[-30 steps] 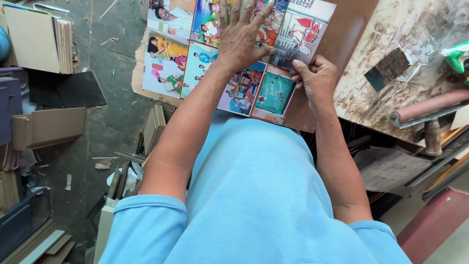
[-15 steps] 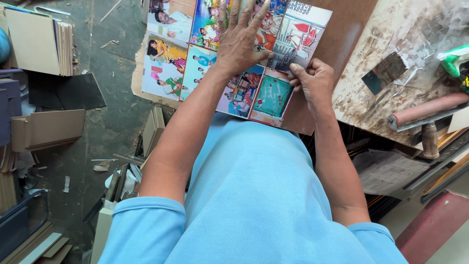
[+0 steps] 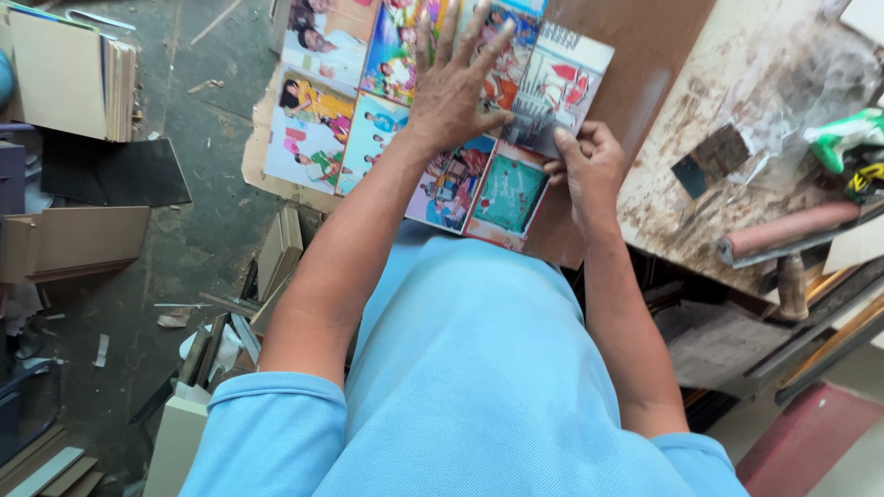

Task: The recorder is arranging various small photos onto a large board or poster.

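Observation:
A large sheet of colourful printed pictures (image 3: 331,138) lies on a brown board (image 3: 635,83) in front of me. My left hand (image 3: 456,87) rests flat on the sheet with its fingers spread. My right hand (image 3: 589,166) pinches the sheet's near right corner, where a picture panel (image 3: 566,83) is lifted and curled up. My arms in light blue sleeves reach over my blue shirt.
A stained workbench (image 3: 737,83) stands at right with a pink roller (image 3: 792,230), a small dark square piece (image 3: 714,156) and a green tool (image 3: 843,138). On the grey floor at left lie stacked boards (image 3: 74,74), a dark sheet (image 3: 120,175) and wood scraps (image 3: 276,248).
The lifted corner panel of the sheet has risen and curled further under my right hand. My left hand stays pressed on the sheet.

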